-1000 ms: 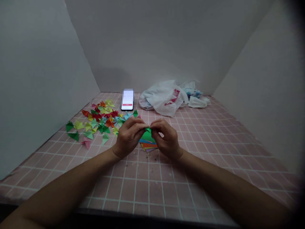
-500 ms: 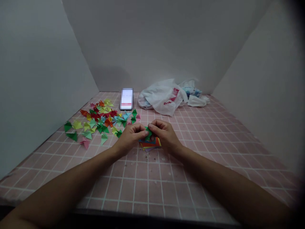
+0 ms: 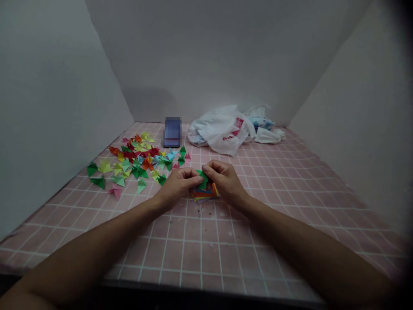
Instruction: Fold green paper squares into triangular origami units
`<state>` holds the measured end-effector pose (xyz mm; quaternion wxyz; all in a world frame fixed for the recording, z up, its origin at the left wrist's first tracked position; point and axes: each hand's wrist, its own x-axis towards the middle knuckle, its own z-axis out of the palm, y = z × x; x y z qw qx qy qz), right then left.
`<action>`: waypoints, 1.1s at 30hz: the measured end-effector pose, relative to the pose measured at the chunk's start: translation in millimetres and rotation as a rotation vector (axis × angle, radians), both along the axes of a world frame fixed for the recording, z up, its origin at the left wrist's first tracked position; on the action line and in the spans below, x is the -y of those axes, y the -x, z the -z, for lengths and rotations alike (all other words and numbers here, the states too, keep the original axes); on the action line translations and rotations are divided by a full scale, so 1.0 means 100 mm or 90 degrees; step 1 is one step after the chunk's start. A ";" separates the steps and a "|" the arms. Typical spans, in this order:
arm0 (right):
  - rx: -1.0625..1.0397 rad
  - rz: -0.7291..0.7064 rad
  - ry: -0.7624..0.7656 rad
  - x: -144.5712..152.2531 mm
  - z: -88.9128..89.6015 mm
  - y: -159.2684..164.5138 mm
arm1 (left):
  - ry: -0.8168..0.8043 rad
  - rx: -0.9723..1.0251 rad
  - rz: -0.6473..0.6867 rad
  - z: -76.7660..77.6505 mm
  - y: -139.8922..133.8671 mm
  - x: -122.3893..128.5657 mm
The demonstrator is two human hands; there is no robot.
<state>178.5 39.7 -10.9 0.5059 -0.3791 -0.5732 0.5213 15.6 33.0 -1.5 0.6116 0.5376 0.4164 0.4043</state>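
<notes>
A small piece of green paper [image 3: 203,181], angular and partly hidden by fingers, is pinched between the left hand [image 3: 174,186] and the right hand [image 3: 228,183], just above the paper stack [image 3: 204,195], whose edges show orange and yellow. Left of the stack lie multicoloured folded paper shapes [image 3: 147,163]; beyond it, a phone [image 3: 172,132] with a blurred screen and a white plastic bag [image 3: 214,129], its red print unreadable.

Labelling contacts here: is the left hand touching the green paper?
Touching. The head view shows the left hand gripping the green paper at its left edge, fingertips overlapping it with no gap.
</notes>
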 end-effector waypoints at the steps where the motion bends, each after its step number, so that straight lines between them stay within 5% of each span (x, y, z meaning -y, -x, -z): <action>1: 0.006 0.000 0.005 0.00 0.00 0.00 | -0.004 -0.002 0.007 0.00 0.00 0.00; 10: -0.026 -0.062 0.035 -0.03 0.07 0.01 | -0.049 0.050 -0.095 0.08 0.00 -0.03; 33: -0.081 -0.017 0.051 -0.01 0.07 0.04 | -0.096 -0.070 -0.003 0.05 -0.01 0.04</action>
